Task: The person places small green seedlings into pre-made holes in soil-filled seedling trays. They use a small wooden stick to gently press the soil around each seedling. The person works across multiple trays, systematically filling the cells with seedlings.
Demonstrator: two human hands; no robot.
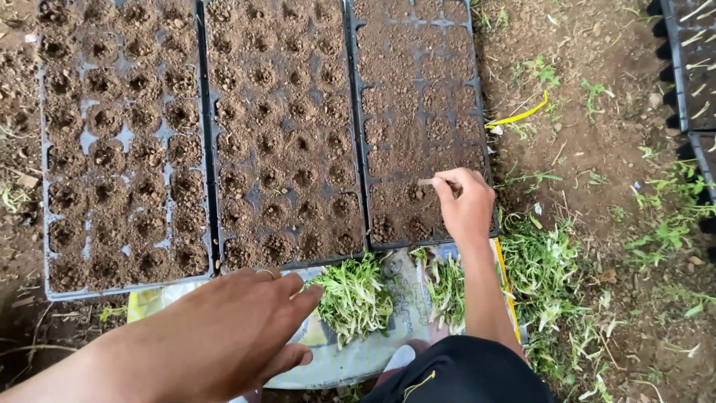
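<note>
Nearest the camera, my left hand (224, 336) hovers flat and spread, palm down, its grip released and holding nothing, fingertips just short of a pile of pale green seedlings (352, 297). Beside it, at the bottom edge, sits a dark trouser knee (462, 373).

Seedlings lie in two loose heaps, the second heap (447, 287) nearer my right forearm, both on a flattened white plastic sack with yellow edging and faded print (358, 358), spread on the ground as a working surface. I cannot read the print from this view.

Further out, my right hand (466, 205) reaches over the near corner of the right-hand black plastic seedling tray (418, 112), grip pinched shut on a thin pale stick or stem (429, 181) whose tip points at a soil cell. I cannot tell which it is.

Beyond lie the middle black tray (283, 134) and the left black tray (123, 142), both filled with brown soil and dimpled with holes; the right tray's far cells look mostly flat.

Risks, as I judge them: pressing too hard could collapse a hole or snap a soft stem; my left hand could crush the seedlings if it drops; loose heaps may wilt or scatter off the sack.

Farthest away, a curved yellow strip (522, 116) lies on bare earth with grass, and another dark tray's edge (690, 67) shows at the upper right.
</note>
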